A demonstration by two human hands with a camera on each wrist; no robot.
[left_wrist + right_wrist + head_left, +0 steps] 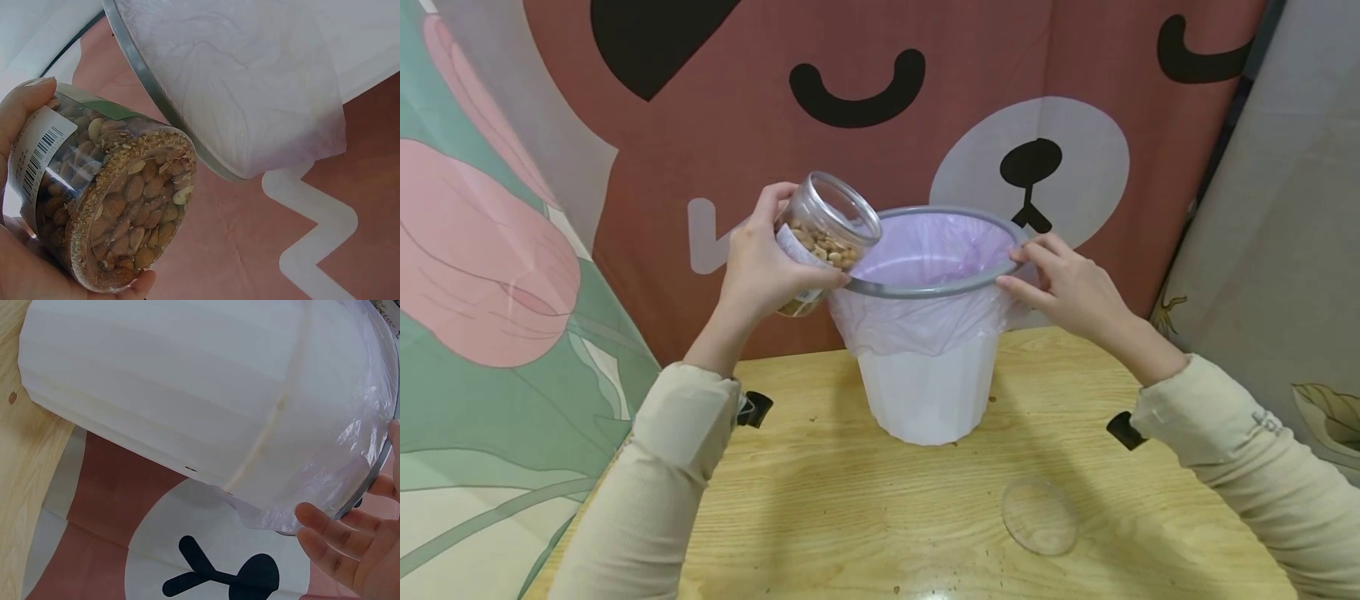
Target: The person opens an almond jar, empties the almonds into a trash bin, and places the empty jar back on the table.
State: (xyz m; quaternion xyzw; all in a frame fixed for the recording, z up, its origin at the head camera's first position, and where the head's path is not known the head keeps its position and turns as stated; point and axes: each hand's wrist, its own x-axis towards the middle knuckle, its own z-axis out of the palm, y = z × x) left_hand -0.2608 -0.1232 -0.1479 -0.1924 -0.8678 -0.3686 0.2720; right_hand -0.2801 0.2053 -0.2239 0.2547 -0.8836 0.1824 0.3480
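My left hand (pixel 763 267) grips a clear plastic jar (pixel 820 237) of nuts, tilted with its uncovered mouth toward the trash can (pixel 928 392). Almonds and crumbs (pixel 134 206) show through the jar's base in the left wrist view, beside a barcode label (pixel 40 150). The can is white and ribbed, stands upright, and has a pale purple bag (pixel 917 321) folded over its edge under a grey rim ring (pixel 940 290). On the right side, my right hand (pixel 1071 283) holds the rim between thumb and fingers.
A round clear lid (pixel 1040 517) lies flat on the wooden table (pixel 850 508), to the right in front of the can. Small dark crumbs dot the tabletop. Black clips (pixel 756 408) sit near both sleeves. Printed cloth (pixel 737 125) hangs close behind the can.
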